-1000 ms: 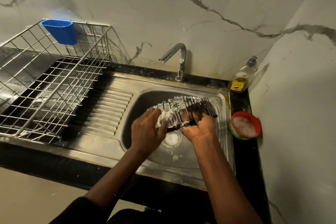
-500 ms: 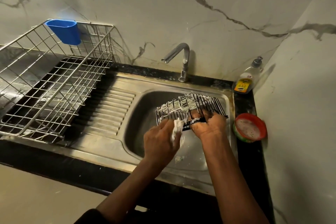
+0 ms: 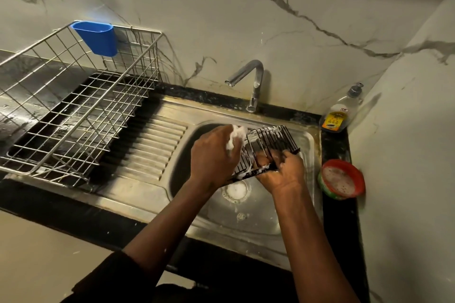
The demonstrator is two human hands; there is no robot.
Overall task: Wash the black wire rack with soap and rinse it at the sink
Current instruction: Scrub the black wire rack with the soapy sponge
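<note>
While your right hand [image 3: 283,174] grips the near edge of the black wire rack [image 3: 269,149], fingers curled through the wires, the rack sits tilted over the sink [image 3: 305,140] basin, above the drain [image 3: 236,190]. Your left hand [image 3: 213,158] is closed on a soapy white scrubber [image 3: 235,138], pressed to the rack's left end. Suds cling to the near edge. Faucet [image 3: 248,79] spout points left, no water visible. Soap bottle [image 3: 341,112] and red bowl [image 3: 342,179] stand right of the sink.

Glossy black wire rack [image 3: 270,141], sudsy; dull stainless steel sink [image 3: 307,140].
</note>
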